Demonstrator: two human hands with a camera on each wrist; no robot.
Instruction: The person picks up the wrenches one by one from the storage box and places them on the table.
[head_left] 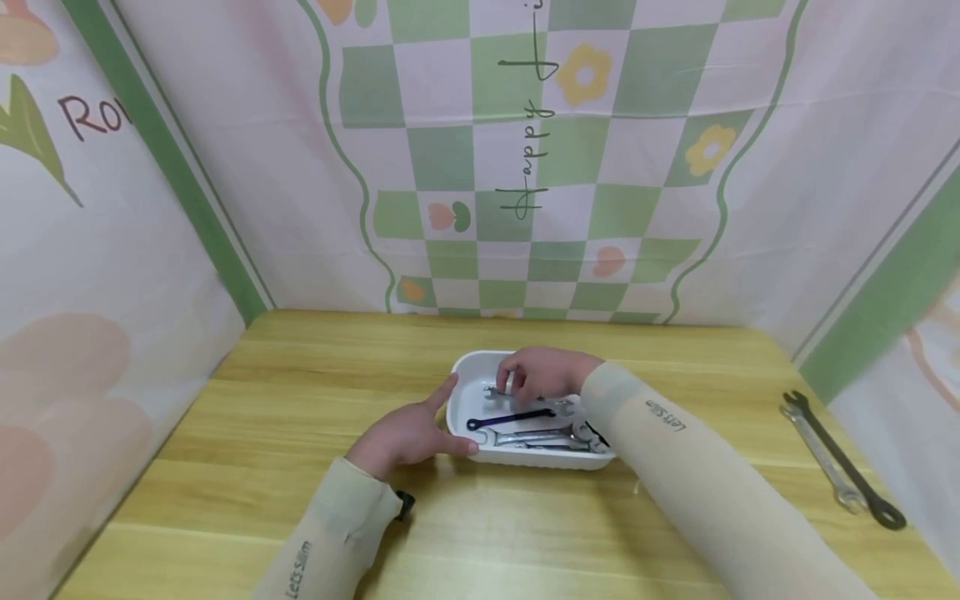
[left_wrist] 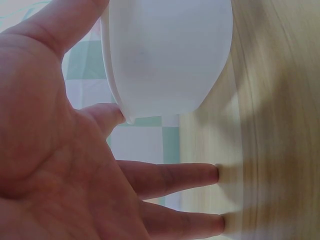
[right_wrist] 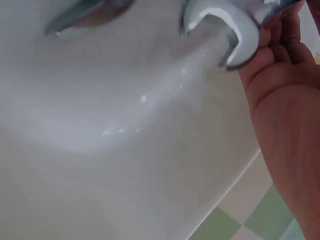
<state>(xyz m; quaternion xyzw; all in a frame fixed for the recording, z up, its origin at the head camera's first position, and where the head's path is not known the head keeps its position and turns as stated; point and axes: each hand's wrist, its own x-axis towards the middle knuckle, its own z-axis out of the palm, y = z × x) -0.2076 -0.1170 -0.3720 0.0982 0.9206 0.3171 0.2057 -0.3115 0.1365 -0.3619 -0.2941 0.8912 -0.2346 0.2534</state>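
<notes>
Head view: white tray sits on the wooden tabletop, just below frame centre. Left hand at the tray's 8 to 9 o'clock side; thumb and index finger spread wide, touching the tray edge. Right hand over the tray from its 1 o'clock side, fingers curled, pinching a silver wrench whose end points to 9 o'clock, within the tray. Below it, a dark wrench lies in the tray, ring end toward 9 o'clock. Further silver wrenches crowd the tray's 5 to 6 o'clock side, overlapping. Well apart, at the tabletop's 3 to 4 o'clock edge: a black wrench and a shorter chrome wrench, side by side. Checkered cloth hangs at 12 o'clock.

Left wrist view: tray enters from 12 o'clock, outer wall visible. Index fingertip touches its rim; thumb extends toward 12 o'clock, tip cut off. Two more fingers straight, pointing to 3 o'clock. Nothing clasped.

Right wrist view: pinched wrench at 1 o'clock, its forked end clear of the curled fingers at 2 o'clock. A second metal end, blurred, at 11 o'clock. Tray's glossy inner surface fills the centre.
</notes>
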